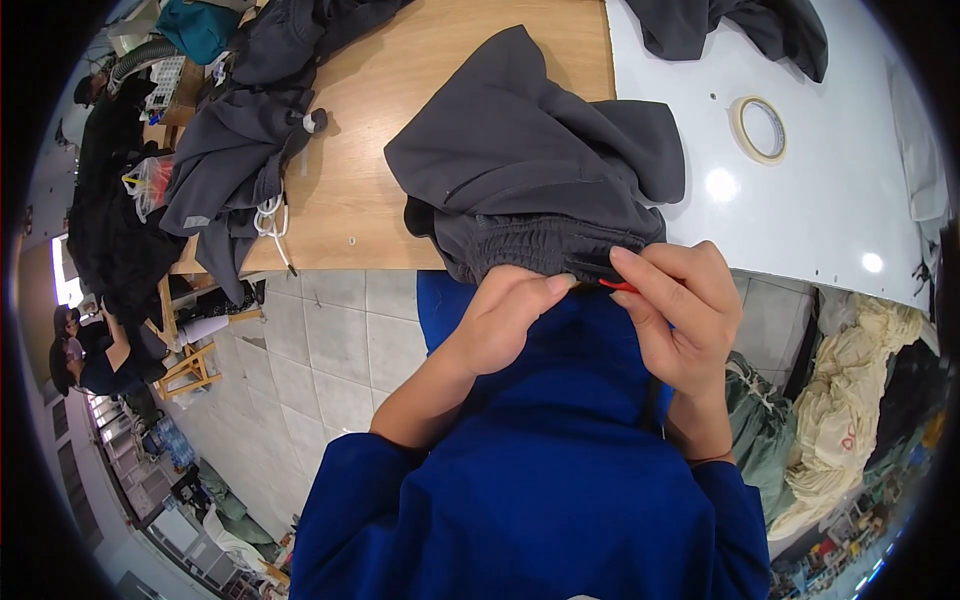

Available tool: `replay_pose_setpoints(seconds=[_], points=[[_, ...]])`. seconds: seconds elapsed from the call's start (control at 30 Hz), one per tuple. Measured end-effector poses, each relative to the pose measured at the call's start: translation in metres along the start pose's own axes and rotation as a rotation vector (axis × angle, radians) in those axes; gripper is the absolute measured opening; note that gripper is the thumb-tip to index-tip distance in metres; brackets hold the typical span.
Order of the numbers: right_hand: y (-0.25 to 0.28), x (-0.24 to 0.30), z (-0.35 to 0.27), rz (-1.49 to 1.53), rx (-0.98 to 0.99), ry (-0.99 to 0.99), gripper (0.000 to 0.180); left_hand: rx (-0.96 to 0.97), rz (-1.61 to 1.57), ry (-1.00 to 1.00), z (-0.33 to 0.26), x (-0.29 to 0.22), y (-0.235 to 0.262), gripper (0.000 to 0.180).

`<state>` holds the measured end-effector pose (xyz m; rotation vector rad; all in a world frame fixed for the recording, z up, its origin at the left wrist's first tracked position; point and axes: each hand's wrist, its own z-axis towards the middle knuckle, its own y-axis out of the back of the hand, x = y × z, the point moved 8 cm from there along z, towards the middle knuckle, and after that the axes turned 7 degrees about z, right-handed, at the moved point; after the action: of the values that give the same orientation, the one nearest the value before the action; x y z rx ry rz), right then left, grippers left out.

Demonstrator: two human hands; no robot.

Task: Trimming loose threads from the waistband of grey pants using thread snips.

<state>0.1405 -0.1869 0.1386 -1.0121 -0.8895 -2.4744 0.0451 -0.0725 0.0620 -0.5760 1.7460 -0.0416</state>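
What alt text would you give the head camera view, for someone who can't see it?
Seen from above, a person in a blue top grips the elastic waistband of a dark grey garment at a table edge, left hand pinching the band, right hand holding a small red tool against it. A roll of tape lies on the white tabletop; more dark garments are piled at left.

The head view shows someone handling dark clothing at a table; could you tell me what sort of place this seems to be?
Probably a garment workshop. Both hands, left and right, pinch the elastic waistband of a dark grey garment; more dark garments lie heaped on the wooden table, and bundled cloth sacks sit on the floor.
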Motion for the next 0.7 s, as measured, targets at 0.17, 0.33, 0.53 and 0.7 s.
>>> replay_pose_setpoints(seconds=[0.17,0.33,0.53,0.7], points=[[-0.0015,0.0018,0.0004,-0.025,0.007,-0.016,0.040,-0.021,0.030,0.058,-0.0026,0.0026,0.0000,0.027],[-0.0019,0.0024,-0.0012,-0.061,0.018,-0.006,0.040,-0.026,0.045,0.052,-0.0013,0.0009,-0.0028,0.028],[-0.0010,0.0001,-0.0038,-0.059,0.014,-0.024,0.040,-0.004,0.050,0.073,-0.0009,0.0029,-0.0029,0.030],[0.0026,-0.0016,-0.0068,-0.032,-0.007,-0.052,0.039,0.002,0.030,0.071,-0.0017,0.0046,-0.0009,0.033]])
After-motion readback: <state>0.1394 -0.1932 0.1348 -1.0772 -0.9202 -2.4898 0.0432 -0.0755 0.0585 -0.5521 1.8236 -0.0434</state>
